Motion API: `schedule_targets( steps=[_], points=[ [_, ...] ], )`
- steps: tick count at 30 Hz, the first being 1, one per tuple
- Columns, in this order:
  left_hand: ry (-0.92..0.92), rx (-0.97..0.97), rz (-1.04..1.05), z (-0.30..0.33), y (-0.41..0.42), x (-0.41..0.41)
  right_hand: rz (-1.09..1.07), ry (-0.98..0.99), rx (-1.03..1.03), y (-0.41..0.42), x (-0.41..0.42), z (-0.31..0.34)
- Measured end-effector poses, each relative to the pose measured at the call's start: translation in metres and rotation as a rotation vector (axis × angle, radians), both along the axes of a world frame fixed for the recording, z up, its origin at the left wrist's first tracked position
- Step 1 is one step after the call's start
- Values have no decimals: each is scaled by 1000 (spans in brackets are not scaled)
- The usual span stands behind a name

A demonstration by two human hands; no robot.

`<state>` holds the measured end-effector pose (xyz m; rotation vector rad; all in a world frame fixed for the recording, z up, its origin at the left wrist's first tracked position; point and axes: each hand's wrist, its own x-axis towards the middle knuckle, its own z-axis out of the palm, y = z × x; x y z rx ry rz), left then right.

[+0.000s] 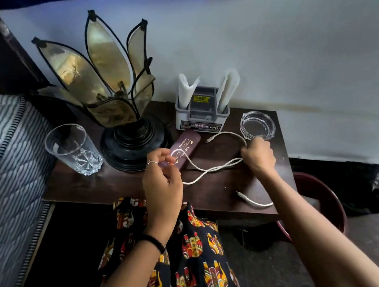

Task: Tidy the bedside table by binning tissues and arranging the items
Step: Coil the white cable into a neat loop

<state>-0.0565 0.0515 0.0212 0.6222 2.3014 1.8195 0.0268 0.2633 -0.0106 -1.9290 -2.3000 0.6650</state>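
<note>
A white cable [214,168] is held over the dark wooden bedside table [213,199] at the centre of the frame. One loop of it is pinched between the thumb and fingers of the left hand [162,180], just in front of a purple case [184,148] with gold lettering. Another stretch is gripped in the closed fingers of the right hand [258,156], right of centre. One plug lies on the table near the case, the other near the front edge at lower right.

A petal-shaped lamp [110,88] on a black base is seen at upper left, with a clear drinking glass [71,147] beside it at the table's left edge. Folded white tissues [227,89] are stood upright in a grey holder [200,115] against the wall, and a glass ashtray [257,126] is set just right of it. A red bin [327,200] is partly visible on the floor at right.
</note>
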Motion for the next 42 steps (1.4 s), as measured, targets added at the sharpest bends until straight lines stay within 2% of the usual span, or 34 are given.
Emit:
schedule_targets(
  steps=[4,6,12,16,21,23,25,29,31,33,35,37,39,42],
  points=[
    [49,-5,-54,-2,-3,4,-33,275,-9,-5,7,15],
    [84,-31,-94,0,-5,8,64,417,-28,-12,18,34],
    [158,-62,-243,34,-12,18,343,875,-280,-57,59,111],
    [328,-74,-388,78,-12,21,437,971,-245,-86,86,154],
    [353,-187,-536,122,-14,32,554,1041,-170,-112,115,192],
    [287,-202,-605,134,-17,39,556,1105,-177,-120,125,203],
    [141,-155,-676,143,-21,50,554,1154,-198,-126,134,210],
    [-183,134,-698,158,-33,71,531,1174,-185,-134,144,211],
    [-328,235,-693,167,-39,78,530,1101,-174,-138,145,203],
    [-445,309,-704,175,-44,83,595,933,-172,-143,148,192],
    [-518,351,-688,181,-49,86,694,741,-180,-149,151,179],
    [-587,409,-619,183,-53,84,746,654,-172,-152,156,166],
    [-645,475,-521,184,-57,77,719,686,-160,-151,161,155],
    [-668,546,-415,187,-65,64,490,889,-237,-145,169,142]
  ],
)
